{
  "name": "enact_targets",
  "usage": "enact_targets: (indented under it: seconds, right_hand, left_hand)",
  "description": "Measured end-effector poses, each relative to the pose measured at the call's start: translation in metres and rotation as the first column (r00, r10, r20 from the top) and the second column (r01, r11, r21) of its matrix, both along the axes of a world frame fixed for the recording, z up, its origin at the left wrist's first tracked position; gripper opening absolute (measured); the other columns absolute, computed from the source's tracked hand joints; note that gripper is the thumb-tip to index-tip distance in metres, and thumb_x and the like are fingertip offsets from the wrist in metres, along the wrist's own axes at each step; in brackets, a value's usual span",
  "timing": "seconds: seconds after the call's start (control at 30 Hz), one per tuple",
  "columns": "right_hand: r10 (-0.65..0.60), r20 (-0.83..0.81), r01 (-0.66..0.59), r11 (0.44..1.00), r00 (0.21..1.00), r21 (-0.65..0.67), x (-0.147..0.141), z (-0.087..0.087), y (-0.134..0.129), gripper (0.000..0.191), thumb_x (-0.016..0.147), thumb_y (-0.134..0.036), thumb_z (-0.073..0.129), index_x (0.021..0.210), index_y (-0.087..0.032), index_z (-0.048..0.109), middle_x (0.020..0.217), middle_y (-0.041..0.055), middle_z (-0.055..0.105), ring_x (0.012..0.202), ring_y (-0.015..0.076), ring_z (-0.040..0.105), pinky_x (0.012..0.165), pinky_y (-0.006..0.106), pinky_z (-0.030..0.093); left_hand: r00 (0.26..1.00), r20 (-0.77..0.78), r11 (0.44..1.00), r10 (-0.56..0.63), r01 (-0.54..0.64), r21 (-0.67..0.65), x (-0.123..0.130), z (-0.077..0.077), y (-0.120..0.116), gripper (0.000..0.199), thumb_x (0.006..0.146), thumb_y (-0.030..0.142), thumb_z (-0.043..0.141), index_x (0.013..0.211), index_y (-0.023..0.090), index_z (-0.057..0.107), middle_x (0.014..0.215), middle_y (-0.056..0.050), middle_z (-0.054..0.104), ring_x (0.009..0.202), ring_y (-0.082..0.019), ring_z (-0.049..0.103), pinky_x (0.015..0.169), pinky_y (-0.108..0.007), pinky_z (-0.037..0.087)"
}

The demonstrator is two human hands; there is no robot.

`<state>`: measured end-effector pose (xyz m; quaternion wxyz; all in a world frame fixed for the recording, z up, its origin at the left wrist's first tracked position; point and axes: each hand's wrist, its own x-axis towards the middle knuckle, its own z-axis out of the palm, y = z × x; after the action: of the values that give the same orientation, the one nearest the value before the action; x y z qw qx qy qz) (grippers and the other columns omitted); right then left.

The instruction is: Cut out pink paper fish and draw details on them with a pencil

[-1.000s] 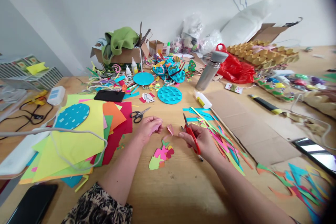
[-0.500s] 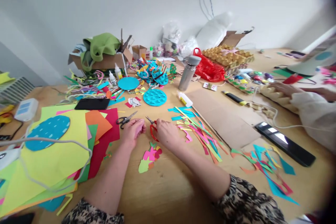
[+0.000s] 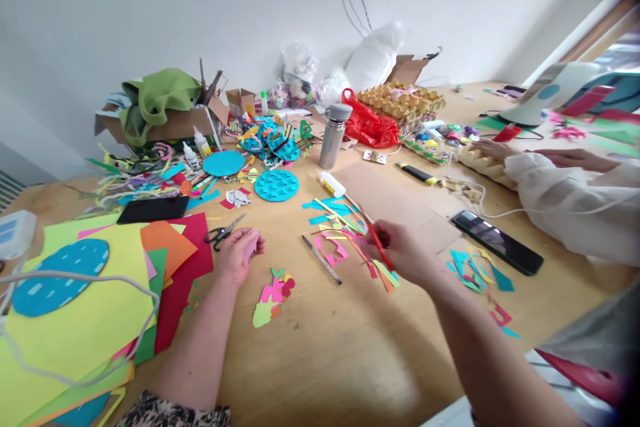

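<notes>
My left hand (image 3: 241,257) is closed on a small piece of pink paper (image 3: 251,245), just below the black scissors (image 3: 223,231) lying on the table. Over the paper strips (image 3: 345,217) at the right, my right hand (image 3: 395,250) grips the red-handled scissors (image 3: 381,247). A pen (image 3: 321,259) lies on the wood between both hands. Closer to me is a little group of cut paper shapes (image 3: 273,297) in pink, green, red and orange.
Coloured sheets (image 3: 85,320) and a black phone (image 3: 153,209) lie at the left. A steel bottle (image 3: 333,140) stands behind the strips. At the right are cardboard (image 3: 400,203), another phone (image 3: 497,240) and a person's white sleeve (image 3: 550,180).
My right hand has moved right with the red scissors, from beside my left hand to the strips, uncovering the pen. The view has shifted right. My left hand still holds the pink paper.
</notes>
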<state>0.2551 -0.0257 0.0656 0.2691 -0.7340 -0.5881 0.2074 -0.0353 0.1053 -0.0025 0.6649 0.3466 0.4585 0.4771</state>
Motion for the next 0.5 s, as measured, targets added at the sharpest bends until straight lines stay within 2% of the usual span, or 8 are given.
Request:
enact_targets:
  seconds: [0.07, 0.13, 0.27, 0.33, 0.43, 0.5]
  right_hand:
    - [-0.066, 0.047, 0.068, 0.997, 0.997, -0.038, 0.028, -0.001, -0.025, 0.037, 0.076, -0.056, 0.064, 0.069, -0.020, 0.057, 0.058, 0.0014, 0.060, 0.052, 0.0139, 0.048, 0.049, 0.026, 0.035]
    - [-0.148, 0.209, 0.173, 0.979, 0.967, -0.106, 0.048, -0.002, -0.045, 0.035, 0.077, -0.054, 0.063, 0.066, -0.022, 0.056, 0.054, 0.0024, 0.060, 0.049, 0.0151, 0.049, 0.047, 0.027, 0.033]
    - [-0.207, 0.572, 0.395, 0.891, 0.794, -0.226, 0.066, -0.001, -0.066, 0.022, 0.082, -0.037, 0.055, 0.065, -0.024, 0.052, 0.061, 0.0104, 0.066, 0.054, 0.0227, 0.059, 0.050, 0.031, 0.032]
    - [-0.234, 0.623, 0.458, 0.860, 0.746, -0.225, 0.061, 0.000, -0.067, 0.024, 0.087, -0.042, 0.049, 0.071, -0.024, 0.054, 0.067, 0.0146, 0.068, 0.059, 0.0253, 0.063, 0.051, 0.032, 0.033]
    - [-0.181, 0.606, 0.369, 0.907, 0.775, -0.201, 0.035, -0.002, -0.063, 0.027, 0.092, -0.043, 0.044, 0.078, -0.024, 0.057, 0.064, 0.0121, 0.067, 0.058, 0.0247, 0.064, 0.052, 0.032, 0.034]
    - [0.008, 0.498, 0.148, 0.951, 0.867, -0.272, 0.007, -0.009, -0.062, 0.019, 0.089, -0.036, 0.049, 0.080, -0.025, 0.060, 0.064, 0.0077, 0.068, 0.057, 0.0221, 0.064, 0.050, 0.029, 0.033]
  left_hand:
    - [1.000, 0.007, 1.000, 0.001, -0.001, 0.002, 0.001, 0.000, 0.000, 0.035, 0.050, 0.032, 0.087, 0.071, 0.015, 0.064, 0.060, -0.001, 0.066, 0.052, -0.014, 0.061, 0.052, -0.024, 0.047]
    - [1.000, 0.018, 1.000, 0.005, -0.005, 0.005, 0.002, -0.001, 0.000, 0.035, 0.050, 0.031, 0.087, 0.071, 0.015, 0.064, 0.063, -0.002, 0.067, 0.053, -0.014, 0.061, 0.053, -0.024, 0.047]
    - [0.999, 0.036, 1.000, 0.022, -0.022, 0.009, 0.006, -0.001, -0.002, 0.035, 0.046, 0.029, 0.087, 0.070, 0.015, 0.067, 0.065, -0.002, 0.068, 0.055, -0.013, 0.060, 0.052, -0.024, 0.046]
    - [0.999, 0.041, 1.000, 0.027, -0.027, 0.008, 0.008, -0.001, -0.003, 0.035, 0.045, 0.029, 0.087, 0.070, 0.015, 0.068, 0.065, -0.002, 0.068, 0.056, -0.013, 0.060, 0.050, -0.023, 0.045]
    - [0.999, 0.038, 1.000, 0.018, -0.018, 0.001, 0.009, -0.002, -0.002, 0.035, 0.044, 0.030, 0.087, 0.069, 0.014, 0.069, 0.063, -0.002, 0.067, 0.054, -0.013, 0.058, 0.045, -0.021, 0.040]
    - [0.999, 0.032, 1.000, 0.018, -0.018, -0.007, 0.008, -0.004, -0.001, 0.037, 0.044, 0.031, 0.088, 0.071, 0.014, 0.069, 0.062, -0.002, 0.066, 0.052, -0.013, 0.058, 0.043, -0.021, 0.039]
